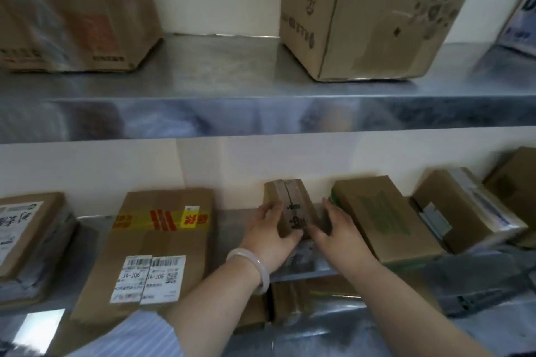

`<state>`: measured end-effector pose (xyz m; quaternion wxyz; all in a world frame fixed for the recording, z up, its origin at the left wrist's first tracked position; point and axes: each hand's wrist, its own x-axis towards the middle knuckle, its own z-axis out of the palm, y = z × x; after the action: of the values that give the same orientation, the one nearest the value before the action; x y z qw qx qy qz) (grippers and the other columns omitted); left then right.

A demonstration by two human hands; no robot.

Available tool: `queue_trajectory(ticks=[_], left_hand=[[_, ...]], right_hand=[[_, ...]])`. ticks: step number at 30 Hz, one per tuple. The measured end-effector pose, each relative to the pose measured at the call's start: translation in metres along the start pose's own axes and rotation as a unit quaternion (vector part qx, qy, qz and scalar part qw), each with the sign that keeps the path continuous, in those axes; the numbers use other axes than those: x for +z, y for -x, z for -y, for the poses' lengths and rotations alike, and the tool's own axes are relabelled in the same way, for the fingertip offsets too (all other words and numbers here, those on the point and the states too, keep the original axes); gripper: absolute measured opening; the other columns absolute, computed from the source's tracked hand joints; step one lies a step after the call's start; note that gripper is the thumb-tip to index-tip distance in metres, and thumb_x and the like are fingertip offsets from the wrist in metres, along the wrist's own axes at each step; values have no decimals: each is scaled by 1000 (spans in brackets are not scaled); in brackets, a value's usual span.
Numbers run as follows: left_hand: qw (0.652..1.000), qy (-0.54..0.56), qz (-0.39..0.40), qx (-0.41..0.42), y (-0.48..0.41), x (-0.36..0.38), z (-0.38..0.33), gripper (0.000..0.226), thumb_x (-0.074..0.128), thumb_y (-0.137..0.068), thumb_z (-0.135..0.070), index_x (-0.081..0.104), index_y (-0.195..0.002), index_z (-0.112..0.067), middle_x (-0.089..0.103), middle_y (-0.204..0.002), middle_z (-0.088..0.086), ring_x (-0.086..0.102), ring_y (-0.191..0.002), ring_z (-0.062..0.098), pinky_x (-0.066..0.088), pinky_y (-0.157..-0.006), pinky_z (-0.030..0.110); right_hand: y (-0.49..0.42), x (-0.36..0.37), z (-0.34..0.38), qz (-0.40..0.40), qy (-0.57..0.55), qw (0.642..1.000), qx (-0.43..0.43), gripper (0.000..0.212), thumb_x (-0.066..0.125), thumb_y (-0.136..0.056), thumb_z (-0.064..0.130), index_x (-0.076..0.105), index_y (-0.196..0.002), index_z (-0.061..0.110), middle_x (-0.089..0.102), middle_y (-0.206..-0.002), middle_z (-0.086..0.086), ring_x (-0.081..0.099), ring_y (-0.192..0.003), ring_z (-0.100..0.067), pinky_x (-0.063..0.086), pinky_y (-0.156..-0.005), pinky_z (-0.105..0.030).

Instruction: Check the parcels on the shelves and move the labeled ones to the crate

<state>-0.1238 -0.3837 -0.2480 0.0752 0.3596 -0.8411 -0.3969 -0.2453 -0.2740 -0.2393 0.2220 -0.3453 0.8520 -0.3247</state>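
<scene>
A small brown taped parcel (291,203) with black handwriting stands on the lower metal shelf (235,229), at the middle. My left hand (268,233), with a pale bangle on the wrist, grips its left side. My right hand (338,230) presses on its right side. No printed label shows on its visible face. To the left lies a flat carton (162,240) with yellow-red tape and two white barcode labels. At the far left another carton (23,229) carries a white label with handwriting. No crate is in view.
Right of my hands lie a carton with green print (385,217) and a plastic-wrapped carton (464,209). On the upper shelf (261,107) stand a taped carton (75,23) at the left and a tall printed carton (374,11) at the right. More parcels sit below the lower shelf.
</scene>
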Motion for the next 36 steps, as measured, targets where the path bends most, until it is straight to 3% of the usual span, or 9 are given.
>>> queue_trajectory(ticks=[3,7,13,17,23,27,30,33,36], left_hand=[[999,9,-21,-29,0,12,-7,65,59,-94,-39,30,-152,-29,22,-155,-4,33,-139,16,24,-106,15],[993,63,-53,-82,6,15,-13,63,59,-95,-39,33,-151,-28,31,-150,-4,43,-133,15,31,-99,16],[977,157,-88,-112,3,9,-17,76,66,-83,-57,37,-149,-33,48,-144,-3,51,-127,17,42,-98,22],[959,224,-122,-127,10,5,-21,87,78,-77,-45,32,-150,-31,54,-137,-4,54,-114,11,46,-94,23],[918,351,-135,-128,18,0,-20,63,71,-85,-36,40,-140,-43,55,-116,-16,54,-103,4,45,-86,20],[896,414,-109,-117,24,1,-21,71,70,-74,-51,44,-140,-48,62,-131,-9,60,-116,12,46,-105,39],[930,320,-128,-127,26,2,-19,51,56,-93,-49,45,-142,-42,43,-144,-14,42,-131,10,28,-112,30],[950,232,-172,-117,26,0,-16,43,51,-100,-32,48,-143,-31,48,-138,-3,49,-120,11,32,-96,20],[951,229,-172,-119,27,0,-20,56,59,-96,-33,38,-148,-32,51,-131,-10,50,-125,15,37,-97,22]], right_hand=[[-8,-2,-14,81,-45,996,-3,35,58,-94,34,48,-127,36,59,-120,12,56,-115,-8,43,-86,-14],[-5,-5,-13,133,-103,985,-44,27,57,-95,31,48,-110,52,59,-108,28,56,-112,1,42,-87,-10],[3,-7,-6,147,-112,977,-105,67,53,-86,52,29,-148,44,38,-149,15,35,-137,-4,32,-115,-39],[7,-8,-6,149,-101,977,-116,63,51,-95,41,23,-152,39,22,-155,15,18,-143,-5,17,-120,-35],[-4,-22,-3,29,-162,985,-49,62,53,-97,38,27,-151,28,31,-151,10,27,-140,-10,22,-113,-29],[-4,-27,1,78,-247,966,18,50,53,-97,37,41,-144,23,54,-133,9,51,-115,-13,34,-95,-24],[-1,-27,4,74,-284,956,4,31,49,-100,34,50,-130,30,53,-97,25,50,-87,2,35,-86,-22],[3,-25,8,74,-275,958,-21,20,44,-102,34,51,-120,36,53,-99,29,49,-89,10,36,-74,-12],[11,-20,8,60,-230,969,-65,28,42,-102,34,49,-129,36,54,-112,25,50,-104,6,37,-84,-10]])
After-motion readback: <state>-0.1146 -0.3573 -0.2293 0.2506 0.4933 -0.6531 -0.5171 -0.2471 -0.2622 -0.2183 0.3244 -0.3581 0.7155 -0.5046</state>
